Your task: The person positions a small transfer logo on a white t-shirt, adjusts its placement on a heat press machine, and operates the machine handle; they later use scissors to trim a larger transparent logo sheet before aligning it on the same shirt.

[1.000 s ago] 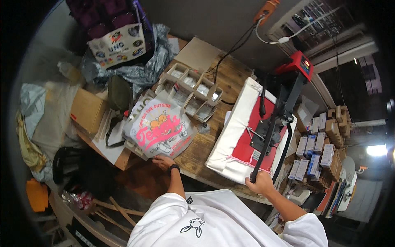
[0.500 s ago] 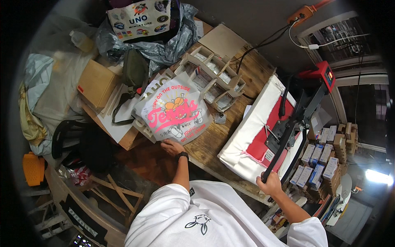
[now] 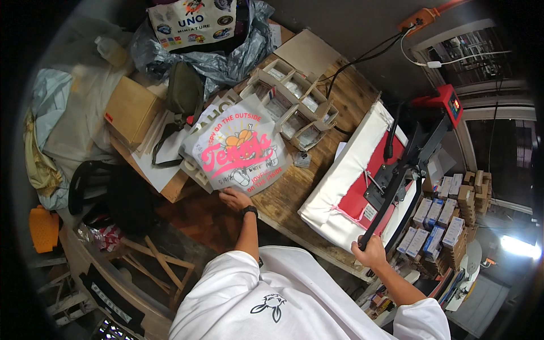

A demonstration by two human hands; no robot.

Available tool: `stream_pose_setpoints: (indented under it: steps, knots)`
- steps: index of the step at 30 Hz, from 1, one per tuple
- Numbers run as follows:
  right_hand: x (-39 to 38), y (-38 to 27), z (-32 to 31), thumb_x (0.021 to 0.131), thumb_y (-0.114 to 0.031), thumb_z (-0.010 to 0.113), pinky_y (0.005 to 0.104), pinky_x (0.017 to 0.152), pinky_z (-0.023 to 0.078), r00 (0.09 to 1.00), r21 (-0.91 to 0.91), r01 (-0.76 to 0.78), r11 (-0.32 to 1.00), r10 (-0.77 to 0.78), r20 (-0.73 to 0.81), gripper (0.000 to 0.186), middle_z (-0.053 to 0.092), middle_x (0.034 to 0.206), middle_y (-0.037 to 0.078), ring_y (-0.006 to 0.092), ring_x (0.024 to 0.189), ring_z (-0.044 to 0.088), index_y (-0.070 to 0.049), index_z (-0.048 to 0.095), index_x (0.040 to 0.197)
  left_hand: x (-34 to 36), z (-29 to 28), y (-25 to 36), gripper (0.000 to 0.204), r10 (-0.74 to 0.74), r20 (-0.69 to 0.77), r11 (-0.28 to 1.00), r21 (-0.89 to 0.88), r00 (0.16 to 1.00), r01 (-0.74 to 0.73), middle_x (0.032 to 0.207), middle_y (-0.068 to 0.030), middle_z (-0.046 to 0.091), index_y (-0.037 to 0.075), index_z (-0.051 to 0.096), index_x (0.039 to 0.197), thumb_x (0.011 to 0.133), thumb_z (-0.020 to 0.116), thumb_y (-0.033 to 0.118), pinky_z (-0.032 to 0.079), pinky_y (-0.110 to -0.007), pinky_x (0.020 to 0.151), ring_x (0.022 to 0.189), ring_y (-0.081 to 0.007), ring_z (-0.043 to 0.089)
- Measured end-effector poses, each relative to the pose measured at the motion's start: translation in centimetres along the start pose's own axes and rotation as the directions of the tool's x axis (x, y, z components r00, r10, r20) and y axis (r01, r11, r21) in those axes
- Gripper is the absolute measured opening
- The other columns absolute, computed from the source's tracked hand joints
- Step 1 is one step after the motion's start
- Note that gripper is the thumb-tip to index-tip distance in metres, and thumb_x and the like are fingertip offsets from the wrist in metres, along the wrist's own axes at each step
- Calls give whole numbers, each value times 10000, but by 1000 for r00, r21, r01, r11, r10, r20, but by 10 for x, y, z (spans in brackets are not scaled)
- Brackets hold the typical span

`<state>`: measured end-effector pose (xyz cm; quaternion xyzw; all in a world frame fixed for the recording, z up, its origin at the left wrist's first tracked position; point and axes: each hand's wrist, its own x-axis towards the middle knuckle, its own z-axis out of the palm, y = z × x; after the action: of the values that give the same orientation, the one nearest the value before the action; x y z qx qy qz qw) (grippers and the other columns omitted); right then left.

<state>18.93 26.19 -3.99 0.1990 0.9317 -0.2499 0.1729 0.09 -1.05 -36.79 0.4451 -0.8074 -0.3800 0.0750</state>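
Observation:
My right hand point(image 3: 371, 252) is wrapped round the end of the long black handle point(image 3: 388, 207) of a heat press point(image 3: 369, 190). The press has a red body part, a red control box point(image 3: 447, 107) with a lit display, and white cloth draped over its lower part, hiding what lies beneath. My left hand point(image 3: 235, 200), a black watch at its wrist, rests at the table's near edge, fingers stretched loosely against the lower edge of a printed transfer sheet point(image 3: 235, 150). That translucent sheet carries pink lettering and an orange drawing, and lies on other printed sheets.
A divided cardboard tray point(image 3: 292, 102) with small packets stands behind the sheets on the wooden table point(image 3: 286, 201). To the left are a cardboard box point(image 3: 133, 110), an olive pouch point(image 3: 185, 90) and a tote bag point(image 3: 195, 25). Stacked small boxes point(image 3: 436, 221) stand right of the press.
The view has shifted slightly. Both hands keep their places, the right on the press handle and the left by the sheet's edge.

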Motion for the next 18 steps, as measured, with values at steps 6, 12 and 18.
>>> stream_pose_setpoints:
  steps: [6, 12, 18]
  knots:
    - [0, 0, 0, 782, -207, 619, 457, 490, 352, 1000, -15, 16, 1000, -16, 14, 357, 401, 462, 172, 365, 432, 435, 18, 465, 550, 1, 4, -5, 454, 32, -27, 999, -42, 999, -33, 1092, -327, 548, -95, 500, 1105, 1033, 375, 336, 415, -528, 854, 1034, -481, 529]
    - [3, 2, -2, 786, -224, 613, 457, 487, 357, 995, 0, -34, 999, 34, 95, 352, 417, 464, 168, 362, 437, 440, 6, 479, 557, 4, 0, -3, 465, -13, 60, 997, -71, 998, 17, 1120, -337, 539, -107, 493, 1128, 1031, 379, 333, 410, -529, 871, 1043, -482, 523]
    - [4, -2, -5, 790, -247, 625, 462, 489, 364, 986, 12, -87, 996, 84, 141, 358, 436, 468, 163, 363, 451, 462, -6, 497, 558, 4, 1, -9, 449, 43, 31, 996, -75, 999, -41, 1095, -338, 542, -98, 494, 1117, 1028, 380, 327, 405, -536, 858, 1017, -486, 521]
